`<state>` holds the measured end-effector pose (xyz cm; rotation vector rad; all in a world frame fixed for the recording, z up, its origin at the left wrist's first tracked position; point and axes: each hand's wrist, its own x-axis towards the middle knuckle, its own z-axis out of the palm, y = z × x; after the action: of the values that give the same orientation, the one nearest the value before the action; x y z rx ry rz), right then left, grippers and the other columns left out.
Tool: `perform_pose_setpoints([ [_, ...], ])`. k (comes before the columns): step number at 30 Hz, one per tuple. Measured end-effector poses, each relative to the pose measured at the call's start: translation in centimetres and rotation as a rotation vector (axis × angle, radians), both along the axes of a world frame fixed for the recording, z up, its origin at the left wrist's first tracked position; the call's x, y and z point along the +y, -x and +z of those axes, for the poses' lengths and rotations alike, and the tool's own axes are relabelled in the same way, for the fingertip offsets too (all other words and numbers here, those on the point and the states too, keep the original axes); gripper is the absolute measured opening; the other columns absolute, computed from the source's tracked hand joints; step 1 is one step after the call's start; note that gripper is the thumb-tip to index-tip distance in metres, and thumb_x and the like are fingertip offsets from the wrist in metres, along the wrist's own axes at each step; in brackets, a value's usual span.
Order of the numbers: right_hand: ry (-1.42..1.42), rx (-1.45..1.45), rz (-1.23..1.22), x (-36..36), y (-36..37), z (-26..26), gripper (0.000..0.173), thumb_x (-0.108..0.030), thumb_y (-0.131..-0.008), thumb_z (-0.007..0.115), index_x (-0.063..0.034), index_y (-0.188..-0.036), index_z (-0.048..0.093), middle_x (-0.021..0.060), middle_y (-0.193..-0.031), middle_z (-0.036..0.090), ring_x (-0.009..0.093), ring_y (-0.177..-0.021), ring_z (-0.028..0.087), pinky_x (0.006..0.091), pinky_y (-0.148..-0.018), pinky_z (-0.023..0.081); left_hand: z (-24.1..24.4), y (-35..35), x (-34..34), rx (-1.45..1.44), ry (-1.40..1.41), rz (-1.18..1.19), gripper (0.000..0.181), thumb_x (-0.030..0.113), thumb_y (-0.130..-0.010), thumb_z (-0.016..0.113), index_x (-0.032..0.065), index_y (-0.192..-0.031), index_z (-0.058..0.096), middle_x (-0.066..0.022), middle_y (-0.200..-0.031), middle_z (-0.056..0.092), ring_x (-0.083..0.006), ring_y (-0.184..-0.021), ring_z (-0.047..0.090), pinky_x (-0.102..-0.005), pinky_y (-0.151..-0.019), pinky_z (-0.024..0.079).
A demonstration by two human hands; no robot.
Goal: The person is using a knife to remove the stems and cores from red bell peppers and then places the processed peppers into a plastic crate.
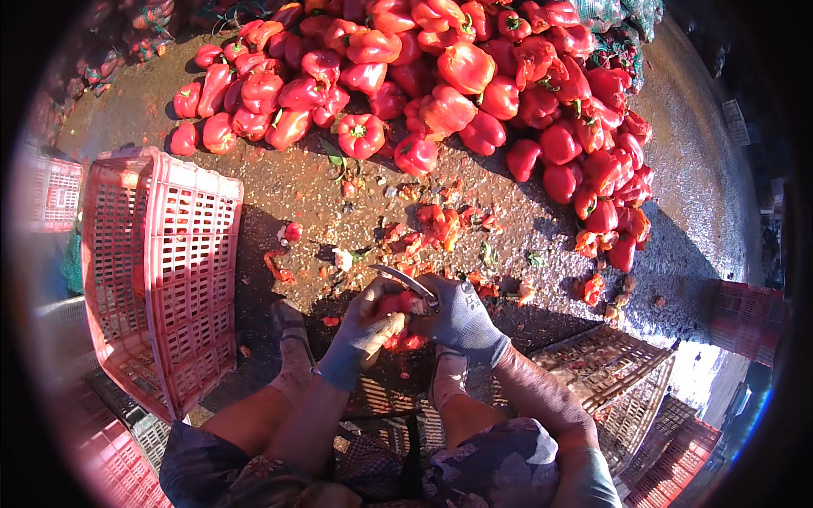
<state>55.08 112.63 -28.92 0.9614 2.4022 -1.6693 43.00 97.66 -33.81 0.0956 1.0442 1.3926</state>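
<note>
My left hand (365, 327), in a work glove, is closed around a piece of red bell pepper (395, 305) between my knees. In my gloved right hand (458, 317) I grip a knife with a curved blade (401, 275); its tip points up and left, and the handle is hidden by my fingers. Both hands are close together at the pepper. On the wet ground just beyond them lie torn red pepper scraps (438, 225) and a pale pepper core (343, 259).
A large heap of red bell peppers (444, 70) spreads across the far ground. At left a pink plastic crate (190, 267) stands on its side. Brown crates (603, 368) and red crates (676, 467) are at right. Filled mesh sacks (610, 16) sit behind the heap.
</note>
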Motion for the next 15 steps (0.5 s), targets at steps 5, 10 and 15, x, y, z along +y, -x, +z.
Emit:
perform_pose_setpoints([
  [5, 0.237, -0.101, -0.063, 0.8, -0.5, 0.9, 0.039, -0.021, -0.071, 0.079, -0.002, -0.102, 0.066, 0.0065, -0.076, 0.068, 0.012, -0.069, 0.063, 0.0304, -0.068, 0.052, 1.1, 0.2, 0.3, 0.031, 0.017, -0.003, 0.038, -0.006, -0.085, 0.058, 0.0029, -0.122, 0.053, -0.0038, -0.108, 0.062, -0.0104, -0.093, 0.061, -0.0263, -0.08, 0.052],
  [10, 0.441, 0.021, -0.231, 1.3, -1.1, -0.5, 0.028, -0.013, -0.078, 0.079, 0.002, -0.099, 0.067, 0.0028, -0.08, 0.069, 0.007, -0.073, 0.061, 0.0254, -0.069, 0.052, 1.2, 0.1, 0.0, -0.035, -0.034, 0.061, 0.038, -0.008, -0.087, 0.056, 0.0025, -0.123, 0.054, -0.0092, -0.113, 0.065, -0.0171, -0.1, 0.065, -0.0318, -0.086, 0.055],
  [15, 0.583, 0.093, -0.417, 0.8, -2.1, -2.3, 0.024, -0.008, -0.079, 0.074, 0.0033, -0.099, 0.066, 0.0033, -0.079, 0.067, 0.007, -0.066, 0.059, 0.0232, -0.059, 0.048, 2.2, 0.2, 0.9, -0.06, -0.018, 0.072, 0.041, -0.007, -0.087, 0.058, 0.0019, -0.126, 0.051, -0.0078, -0.11, 0.065, -0.0164, -0.1, 0.064, -0.0317, -0.088, 0.054],
])
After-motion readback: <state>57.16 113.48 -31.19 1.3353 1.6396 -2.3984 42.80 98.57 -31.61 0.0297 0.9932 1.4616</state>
